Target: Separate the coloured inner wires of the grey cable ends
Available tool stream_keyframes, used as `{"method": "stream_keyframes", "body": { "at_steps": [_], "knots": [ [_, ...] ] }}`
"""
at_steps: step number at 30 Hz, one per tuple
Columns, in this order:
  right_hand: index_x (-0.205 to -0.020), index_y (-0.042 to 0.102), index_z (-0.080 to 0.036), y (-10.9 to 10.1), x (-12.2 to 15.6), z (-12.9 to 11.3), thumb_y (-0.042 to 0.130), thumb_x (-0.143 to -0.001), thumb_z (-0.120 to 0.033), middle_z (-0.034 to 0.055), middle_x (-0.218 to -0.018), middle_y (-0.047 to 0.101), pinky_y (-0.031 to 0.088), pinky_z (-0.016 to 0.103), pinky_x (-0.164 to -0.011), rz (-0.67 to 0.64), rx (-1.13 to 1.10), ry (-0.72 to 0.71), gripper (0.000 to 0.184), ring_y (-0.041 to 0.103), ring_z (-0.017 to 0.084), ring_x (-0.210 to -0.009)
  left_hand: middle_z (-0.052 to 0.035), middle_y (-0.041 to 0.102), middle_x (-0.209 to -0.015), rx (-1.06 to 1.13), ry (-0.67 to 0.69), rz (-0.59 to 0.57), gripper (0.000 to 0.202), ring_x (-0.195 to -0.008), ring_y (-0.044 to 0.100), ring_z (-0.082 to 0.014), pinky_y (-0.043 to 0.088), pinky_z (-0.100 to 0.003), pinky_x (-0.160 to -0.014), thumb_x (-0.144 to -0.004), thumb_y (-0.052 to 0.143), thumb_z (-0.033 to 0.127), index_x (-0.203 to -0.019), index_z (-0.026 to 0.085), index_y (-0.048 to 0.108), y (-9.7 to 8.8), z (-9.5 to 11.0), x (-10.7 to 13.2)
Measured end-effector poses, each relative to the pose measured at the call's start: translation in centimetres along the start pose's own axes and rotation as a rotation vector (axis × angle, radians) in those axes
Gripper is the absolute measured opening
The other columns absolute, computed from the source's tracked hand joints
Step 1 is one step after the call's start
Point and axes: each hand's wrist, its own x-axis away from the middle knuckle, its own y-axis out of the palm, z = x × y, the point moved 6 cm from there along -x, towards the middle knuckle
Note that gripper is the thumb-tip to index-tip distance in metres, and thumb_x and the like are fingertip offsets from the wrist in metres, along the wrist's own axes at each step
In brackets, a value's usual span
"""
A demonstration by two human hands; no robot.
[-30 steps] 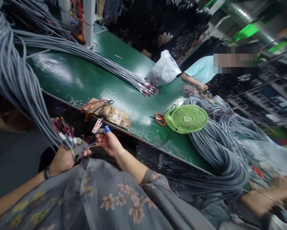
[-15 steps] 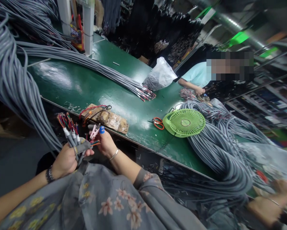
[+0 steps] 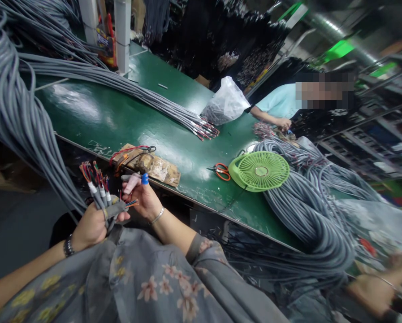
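Observation:
My left hand (image 3: 92, 226) is closed round several grey cables (image 3: 100, 199), whose white-banded ends fan out into coloured wires (image 3: 95, 172). A grey wrap covers its thumb. From beside that thumb, one cable's loose coloured wires (image 3: 131, 203) point towards my right hand (image 3: 140, 195). This right hand is just beside the wires, its fingers partly stretched and apart, with blue and pink coverings on the fingertips. I make out nothing held in it; whether it touches the wires is unclear.
A wooden block (image 3: 160, 169) with red and black leads lies at the edge of the green table (image 3: 187, 157). Beyond are orange-handled scissors (image 3: 222, 171), a green fan (image 3: 261, 171), a plastic bag (image 3: 226, 103) and grey cable bundles (image 3: 308, 224). A co-worker (image 3: 278, 105) works across the table.
My right hand's fingers have shifted slightly, the pink-covered one now straighter beside the blue tip. My left hand keeps its hold on the cables. The view has tilted a little.

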Motion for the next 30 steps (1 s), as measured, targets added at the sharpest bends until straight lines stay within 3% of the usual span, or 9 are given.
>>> {"method": "stream_keyframes", "body": {
  "at_steps": [3, 6, 11, 15, 18, 25, 30],
  "knots": [
    [-0.081, 0.063, -0.021, 0.0, 0.4, -0.4, 0.052, -0.089, -0.083, 0.0030, -0.074, 0.066, 0.050, 0.026, -0.059, -0.025, 0.025, 0.034, 0.064, 0.056, 0.015, -0.063, 0.0001, 0.064, -0.044, 0.002, -0.002, 0.017, 0.038, -0.052, 0.066, -0.0163, 0.053, -0.025, -0.053, -0.039, 0.096, 0.040, -0.046, 0.020, 0.065, -0.4, -0.2, 0.4],
    [-0.085, 0.066, -0.020, 0.2, 0.6, -0.7, 0.057, -0.091, -0.076, 0.0041, -0.076, 0.067, 0.051, 0.026, -0.060, -0.030, 0.028, 0.057, 0.057, 0.058, 0.016, -0.066, -0.0001, 0.066, -0.045, 0.023, 0.016, 0.050, 0.036, -0.053, 0.067, -0.0192, 0.054, -0.027, -0.051, -0.037, 0.097, 0.039, -0.048, 0.023, 0.066, -0.8, -0.3, 0.6],
    [-0.082, 0.070, -0.018, 0.0, 0.6, -1.1, 0.068, -0.091, -0.062, 0.0033, -0.073, 0.066, 0.047, 0.024, -0.058, 0.040, 0.080, -0.073, 0.045, 0.055, 0.013, -0.062, 0.0011, 0.065, -0.044, 0.045, 0.049, 0.066, 0.034, -0.052, 0.066, -0.0188, 0.059, -0.031, -0.060, -0.038, 0.095, 0.039, -0.049, 0.024, 0.067, -0.6, 0.2, 0.6],
    [-0.080, 0.070, -0.018, -0.2, 0.6, -1.0, 0.067, -0.089, -0.069, 0.0032, -0.071, 0.067, 0.045, 0.024, -0.057, 0.097, 0.102, -0.105, 0.052, 0.054, 0.013, -0.061, 0.0018, 0.064, -0.043, 0.054, 0.058, 0.079, 0.033, -0.049, 0.066, -0.0186, 0.055, -0.030, -0.054, -0.037, 0.094, 0.035, -0.048, 0.023, 0.065, -0.2, 0.8, 0.5],
    [-0.081, 0.069, -0.018, 0.2, 0.4, -0.8, 0.070, -0.086, -0.071, 0.0017, -0.067, 0.065, 0.045, 0.024, -0.056, 0.051, 0.069, -0.040, 0.052, 0.052, 0.013, -0.058, 0.0029, 0.064, -0.043, 0.059, 0.057, 0.081, 0.035, -0.046, 0.065, -0.0171, 0.050, -0.027, -0.049, -0.035, 0.093, 0.032, -0.051, 0.022, 0.064, 0.0, 1.0, 0.3],
    [-0.078, 0.066, -0.020, 0.1, -0.3, -0.3, 0.077, -0.084, -0.064, 0.0007, -0.067, 0.062, 0.044, 0.026, -0.056, 0.080, -0.046, 0.036, 0.046, 0.052, 0.015, -0.058, 0.0001, 0.067, -0.046, 0.028, 0.060, 0.050, 0.029, -0.052, 0.069, -0.0196, 0.058, -0.032, -0.062, -0.042, 0.091, 0.034, -0.050, 0.020, 0.067, -0.3, 0.3, -0.4],
    [-0.081, 0.066, -0.020, 0.2, -0.3, -0.1, 0.067, -0.085, -0.076, 0.0025, -0.071, 0.064, 0.049, 0.027, -0.058, 0.018, 0.019, 0.025, 0.056, 0.055, 0.016, -0.063, -0.0018, 0.068, -0.048, -0.006, 0.070, 0.024, 0.027, -0.056, 0.071, -0.0230, 0.059, -0.035, -0.066, -0.045, 0.089, 0.034, -0.049, 0.020, 0.066, -0.7, -0.1, -0.5]
  ]
}}
